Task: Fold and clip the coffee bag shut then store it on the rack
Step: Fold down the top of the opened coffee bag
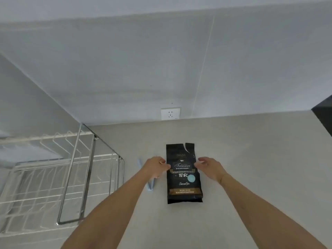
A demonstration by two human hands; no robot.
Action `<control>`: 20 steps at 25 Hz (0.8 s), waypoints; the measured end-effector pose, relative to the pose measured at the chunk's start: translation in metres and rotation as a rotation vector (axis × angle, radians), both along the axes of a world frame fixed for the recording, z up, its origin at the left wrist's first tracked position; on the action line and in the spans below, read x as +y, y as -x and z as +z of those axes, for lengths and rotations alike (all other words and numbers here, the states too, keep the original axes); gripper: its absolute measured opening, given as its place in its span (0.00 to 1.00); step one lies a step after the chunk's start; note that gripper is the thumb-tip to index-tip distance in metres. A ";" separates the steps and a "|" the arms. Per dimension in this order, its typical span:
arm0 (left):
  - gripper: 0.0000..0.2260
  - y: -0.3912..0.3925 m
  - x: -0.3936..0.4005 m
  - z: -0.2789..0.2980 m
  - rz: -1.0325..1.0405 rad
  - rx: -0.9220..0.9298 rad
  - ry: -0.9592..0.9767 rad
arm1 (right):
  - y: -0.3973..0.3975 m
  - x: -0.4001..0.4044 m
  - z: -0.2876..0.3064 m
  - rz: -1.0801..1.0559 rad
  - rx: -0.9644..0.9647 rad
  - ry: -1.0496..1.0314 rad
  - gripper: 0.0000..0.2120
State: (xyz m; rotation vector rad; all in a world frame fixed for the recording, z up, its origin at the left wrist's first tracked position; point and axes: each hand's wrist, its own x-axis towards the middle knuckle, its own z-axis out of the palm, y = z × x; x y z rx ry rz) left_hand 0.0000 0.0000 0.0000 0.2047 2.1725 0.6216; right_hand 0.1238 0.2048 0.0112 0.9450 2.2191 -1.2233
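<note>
I can't see most of the clip (150, 184), the left hand (156, 167) covers it. The rack (53, 177) runs off my left edge, badly blurred. Fine print on the bag (183, 174) is too small to read.

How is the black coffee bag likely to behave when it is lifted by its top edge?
The coffee bag lies flat with a torn top, so the upper part probably flops. Its lower half looks full, likely heavy for its size. The glossy film may slip in the fingers.
</note>
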 end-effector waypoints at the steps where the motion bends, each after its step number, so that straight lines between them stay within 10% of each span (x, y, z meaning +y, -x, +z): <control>1: 0.19 0.002 0.006 -0.002 0.020 -0.040 -0.018 | 0.005 0.001 -0.004 -0.074 0.015 0.071 0.23; 10: 0.07 -0.013 0.009 -0.002 0.388 -0.084 -0.284 | 0.001 -0.013 -0.001 -0.471 0.129 0.482 0.13; 20: 0.08 -0.084 -0.029 0.038 0.433 0.005 -0.532 | -0.067 -0.045 0.027 -0.490 0.385 0.466 0.09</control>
